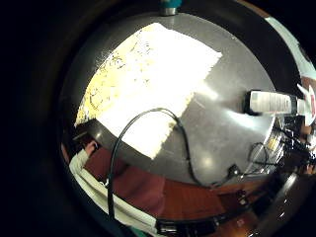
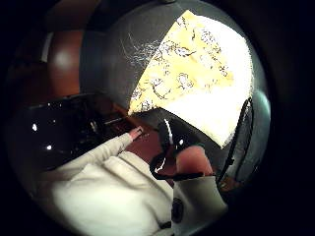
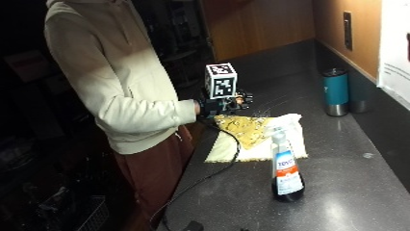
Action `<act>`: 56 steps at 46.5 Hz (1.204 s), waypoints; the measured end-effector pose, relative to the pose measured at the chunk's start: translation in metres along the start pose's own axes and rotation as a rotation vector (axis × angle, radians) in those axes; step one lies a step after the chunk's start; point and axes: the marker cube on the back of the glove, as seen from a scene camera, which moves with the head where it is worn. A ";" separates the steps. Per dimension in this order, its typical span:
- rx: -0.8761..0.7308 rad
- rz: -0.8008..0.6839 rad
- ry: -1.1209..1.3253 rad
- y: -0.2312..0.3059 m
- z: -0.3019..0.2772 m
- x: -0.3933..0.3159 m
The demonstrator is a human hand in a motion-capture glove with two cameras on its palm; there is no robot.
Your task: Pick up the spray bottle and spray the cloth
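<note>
A white spray bottle (image 3: 286,166) with an orange-and-blue label and dark liquid at its base stands upright on the dark counter (image 3: 346,192), just in front of the cloth. The cloth (image 3: 256,134) lies flat, white with a yellow patterned part. My gloved right hand (image 3: 221,103) hovers above the cloth's edge nearest the person, palm down, holding nothing. From the palm, the cloth (image 1: 153,79) spreads out below and the bottle (image 1: 271,102) stands on the counter beyond it. The thumb side view also looks down on the cloth (image 2: 197,73).
A teal tumbler (image 3: 335,91) stands at the back by the wall. A black cable (image 1: 148,118) runs from the hand across the cloth and off the counter's edge. The person's bare left hand (image 2: 135,132) hangs by the counter's front edge.
</note>
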 end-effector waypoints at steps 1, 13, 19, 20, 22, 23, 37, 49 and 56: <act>0.000 0.000 0.000 0.000 0.000 0.000; 0.004 -0.020 0.004 0.003 -0.006 0.002; 0.045 -0.034 -0.009 0.004 -0.011 0.002; 0.051 -0.037 -0.009 0.004 -0.012 0.003; 0.060 -0.038 -0.006 0.006 -0.013 0.004; 0.063 -0.038 -0.004 0.007 -0.013 0.004; 0.131 -0.024 -0.015 0.019 -0.019 0.018; 0.258 -0.008 -0.048 0.033 -0.030 0.040; 0.376 -0.013 -0.067 0.047 -0.039 0.057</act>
